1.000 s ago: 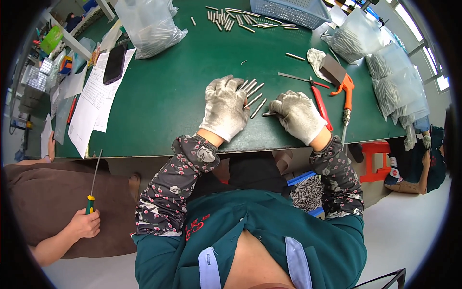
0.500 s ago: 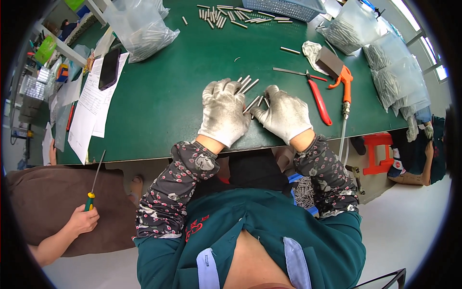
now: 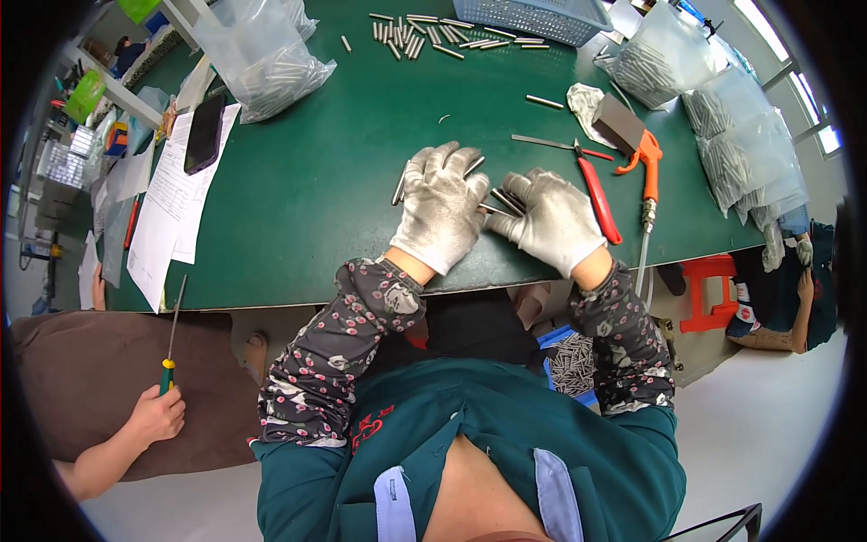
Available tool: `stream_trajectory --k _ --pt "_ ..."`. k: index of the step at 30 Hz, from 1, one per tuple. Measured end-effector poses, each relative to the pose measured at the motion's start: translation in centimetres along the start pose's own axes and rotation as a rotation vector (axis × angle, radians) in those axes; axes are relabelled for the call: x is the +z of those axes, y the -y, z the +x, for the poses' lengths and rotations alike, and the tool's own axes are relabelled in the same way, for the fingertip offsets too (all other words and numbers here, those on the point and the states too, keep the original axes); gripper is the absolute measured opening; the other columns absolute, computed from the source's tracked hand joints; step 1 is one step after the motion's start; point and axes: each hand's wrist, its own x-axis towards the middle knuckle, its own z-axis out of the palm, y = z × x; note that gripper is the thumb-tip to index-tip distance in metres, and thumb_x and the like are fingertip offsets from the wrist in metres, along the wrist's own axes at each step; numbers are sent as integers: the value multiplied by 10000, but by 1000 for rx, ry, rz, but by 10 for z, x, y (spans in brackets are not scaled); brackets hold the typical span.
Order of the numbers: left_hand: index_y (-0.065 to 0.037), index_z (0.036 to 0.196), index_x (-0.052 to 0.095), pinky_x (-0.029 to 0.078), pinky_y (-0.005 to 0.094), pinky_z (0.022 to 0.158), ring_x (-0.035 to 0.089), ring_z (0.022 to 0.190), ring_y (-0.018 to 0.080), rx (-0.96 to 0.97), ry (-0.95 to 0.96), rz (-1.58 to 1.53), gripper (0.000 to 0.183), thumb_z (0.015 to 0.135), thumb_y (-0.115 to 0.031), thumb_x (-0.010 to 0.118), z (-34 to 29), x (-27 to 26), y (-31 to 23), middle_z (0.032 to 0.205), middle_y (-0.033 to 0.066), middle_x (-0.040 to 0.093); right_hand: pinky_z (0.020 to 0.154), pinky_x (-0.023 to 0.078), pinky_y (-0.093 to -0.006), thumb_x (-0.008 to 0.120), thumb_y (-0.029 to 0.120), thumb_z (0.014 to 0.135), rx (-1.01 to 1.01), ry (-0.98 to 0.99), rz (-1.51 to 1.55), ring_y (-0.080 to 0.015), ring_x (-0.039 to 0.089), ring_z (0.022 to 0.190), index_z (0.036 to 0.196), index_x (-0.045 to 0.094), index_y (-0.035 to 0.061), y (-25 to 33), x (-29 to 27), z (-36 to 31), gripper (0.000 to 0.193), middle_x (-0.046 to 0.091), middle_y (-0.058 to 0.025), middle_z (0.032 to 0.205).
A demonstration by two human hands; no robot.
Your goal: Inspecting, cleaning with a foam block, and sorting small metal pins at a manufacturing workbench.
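Observation:
My left hand (image 3: 440, 208), in a grey-smudged white glove, is closed palm down over short shiny metal pins at the table's near side. One metal pin (image 3: 398, 186) sticks out left of its fingers and another (image 3: 474, 166) shows by the index finger; the palm hides the rest. Close on its right, my right hand (image 3: 553, 221), gloved alike, curls over several metal pins (image 3: 508, 200), whose ends point toward my left hand. One pin spans the narrow gap between the thumbs.
Right of my hands lie red-handled pliers (image 3: 597, 194), a thin file (image 3: 542, 142) and an orange air gun (image 3: 647, 163). Loose pins (image 3: 415, 41) and a blue basket (image 3: 533, 18) are at the back. Bags of pins (image 3: 736, 149) stand right; a co-worker's hand (image 3: 158, 414) holds a screwdriver (image 3: 174, 339) at left.
Both hands have shifted slightly right. My left hand has turned over its pins, which now show on either side of its fingers; the right hand's pins have swung round to point left.

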Motion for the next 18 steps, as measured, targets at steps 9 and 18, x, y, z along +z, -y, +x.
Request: stream_trajectory --k 9,18 --pt "-105 808 648 390 393 870 498 1026 248 -346 183 54 170 691 -224 680 13 -19 24 1050 39 567 649 500 -437 538 159 746 265 -191 28 -343 620 753 994 541 74 -4 23 11 262 596 -169 846" --pt "-97 832 648 375 398 895 478 1062 265 -247 111 -83 156 691 -165 651 2 -12 24 1097 57 553 742 503 -419 622 425 720 122 -109 122 -358 591 920 1193 512 108 8 26 32 580 507 -224 1103"
